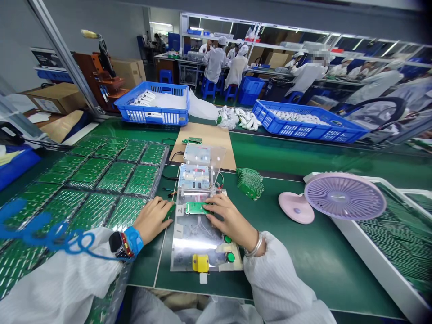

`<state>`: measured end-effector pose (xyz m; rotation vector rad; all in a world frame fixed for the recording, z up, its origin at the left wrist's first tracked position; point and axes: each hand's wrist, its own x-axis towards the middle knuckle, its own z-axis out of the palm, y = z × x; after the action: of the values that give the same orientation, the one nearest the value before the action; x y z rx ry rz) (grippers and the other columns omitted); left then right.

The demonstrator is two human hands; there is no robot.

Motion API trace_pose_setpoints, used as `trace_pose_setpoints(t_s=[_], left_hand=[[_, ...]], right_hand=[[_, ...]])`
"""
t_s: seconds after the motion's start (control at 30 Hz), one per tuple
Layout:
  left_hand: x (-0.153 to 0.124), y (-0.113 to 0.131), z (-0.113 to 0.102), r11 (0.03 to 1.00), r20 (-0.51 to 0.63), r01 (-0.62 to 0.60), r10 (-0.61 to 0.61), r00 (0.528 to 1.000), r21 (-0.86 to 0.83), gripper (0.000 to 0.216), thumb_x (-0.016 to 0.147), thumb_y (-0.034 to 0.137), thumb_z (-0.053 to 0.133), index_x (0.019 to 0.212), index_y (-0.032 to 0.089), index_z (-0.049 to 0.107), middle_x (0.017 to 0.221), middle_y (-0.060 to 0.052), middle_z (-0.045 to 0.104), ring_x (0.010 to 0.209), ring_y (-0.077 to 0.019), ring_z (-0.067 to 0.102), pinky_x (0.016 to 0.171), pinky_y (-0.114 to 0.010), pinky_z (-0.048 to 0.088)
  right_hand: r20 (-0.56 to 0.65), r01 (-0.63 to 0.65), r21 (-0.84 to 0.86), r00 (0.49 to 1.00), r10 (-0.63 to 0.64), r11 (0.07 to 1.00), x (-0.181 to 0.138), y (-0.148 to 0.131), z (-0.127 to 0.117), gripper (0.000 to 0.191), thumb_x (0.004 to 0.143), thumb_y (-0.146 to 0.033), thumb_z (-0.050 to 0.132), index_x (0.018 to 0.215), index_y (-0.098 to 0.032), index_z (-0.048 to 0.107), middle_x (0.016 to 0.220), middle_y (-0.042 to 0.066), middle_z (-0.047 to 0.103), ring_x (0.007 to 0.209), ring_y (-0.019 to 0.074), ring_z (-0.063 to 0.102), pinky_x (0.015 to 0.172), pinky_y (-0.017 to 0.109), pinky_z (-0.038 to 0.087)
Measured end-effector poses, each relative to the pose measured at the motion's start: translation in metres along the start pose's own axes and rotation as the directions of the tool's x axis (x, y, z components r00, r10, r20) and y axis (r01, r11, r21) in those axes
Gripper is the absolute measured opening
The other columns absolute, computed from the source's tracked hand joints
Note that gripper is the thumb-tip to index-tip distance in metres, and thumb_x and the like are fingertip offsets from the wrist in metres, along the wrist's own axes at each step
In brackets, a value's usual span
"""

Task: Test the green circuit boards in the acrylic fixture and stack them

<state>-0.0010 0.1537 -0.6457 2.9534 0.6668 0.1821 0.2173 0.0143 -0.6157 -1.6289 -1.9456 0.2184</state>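
A small green circuit board (195,208) lies across the clear-topped test fixture (192,234), beside the label "2". My right hand (231,220) has its thumb and fingers on the right end of that board. At the fixture's left edge, my left hand (153,219) is closed around another green circuit board (171,210), mostly hidden by the fingers. Two green buttons (230,257) sit at the fixture's lower right, under and below my right wrist. A yellow block (200,263) is on its front edge. Behind stand display modules (194,175) with wires and a tilted clear cover.
Trays of circuit boards (118,175) fill the left side, with a coiled blue cord (67,234) above them. To the right are a fanned board stack (249,183), a pink fan (344,196) and a white rack (357,238). Blue baskets (153,117) line the back; co-workers sit beyond.
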Motion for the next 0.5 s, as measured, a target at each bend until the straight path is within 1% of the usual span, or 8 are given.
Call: trace_pose_setpoints(t_s=[0.17, 0.33, 0.43, 0.5], left_hand=[[0.0000, -0.0017, 0.0019, 1.000, 0.014, -0.020, 0.020, 1.000, -0.010, 0.032, 0.078, 0.010, 0.054, 0.110, 0.015, 0.052, 0.095, -0.010, 0.061, 0.093, -0.0272, 0.049, 0.075, -0.038, 0.044], [0.0000, -0.0017, 0.0014, 0.998, 0.016, -0.010, 0.011, 1.000, -0.068, 0.034, 0.077, 0.007, 0.054, 0.110, 0.015, 0.051, 0.102, -0.008, 0.060, 0.094, -0.0256, 0.050, 0.078, -0.038, 0.042], [0.0004, -0.0007, 0.0004, 0.998, 0.026, -0.003, 0.005, 1.000, -0.070, 0.033, 0.078, 0.007, 0.053, 0.109, 0.016, 0.052, 0.103, -0.007, 0.058, 0.093, -0.0248, 0.050, 0.077, -0.037, 0.041], [0.0006, -0.0003, -0.0002, 0.998, 0.039, 0.002, 0.000, 0.999, -0.065, 0.033, 0.078, 0.006, 0.053, 0.109, 0.016, 0.051, 0.104, -0.007, 0.057, 0.092, -0.0240, 0.051, 0.076, -0.036, 0.041]], right_hand=[[0.026, -0.005, -0.002, 1.000, 0.005, 1.000, 0.0000, -0.0017, 0.0002, 0.023, 0.082, -0.016, 0.052, 0.103, -0.017, 0.062, 0.106, 0.009, 0.062, 0.097, 0.0237, 0.049, 0.084, 0.047, 0.047], [0.046, -0.023, -0.009, 0.999, 0.024, 1.000, -0.0003, -0.0037, 0.0010, 0.024, 0.082, -0.015, 0.052, 0.103, -0.017, 0.062, 0.106, 0.009, 0.062, 0.097, 0.0238, 0.050, 0.084, 0.047, 0.046], [0.056, -0.041, -0.004, 0.998, 0.041, 0.999, -0.0002, -0.0044, 0.0007, 0.023, 0.082, -0.015, 0.052, 0.103, -0.018, 0.062, 0.106, 0.009, 0.062, 0.099, 0.0239, 0.051, 0.085, 0.047, 0.046], [0.051, -0.056, 0.022, 0.997, 0.055, 0.998, -0.0006, -0.0038, 0.0004, 0.026, 0.082, -0.015, 0.053, 0.106, -0.018, 0.061, 0.109, 0.009, 0.060, 0.102, 0.0238, 0.051, 0.088, 0.046, 0.045]])
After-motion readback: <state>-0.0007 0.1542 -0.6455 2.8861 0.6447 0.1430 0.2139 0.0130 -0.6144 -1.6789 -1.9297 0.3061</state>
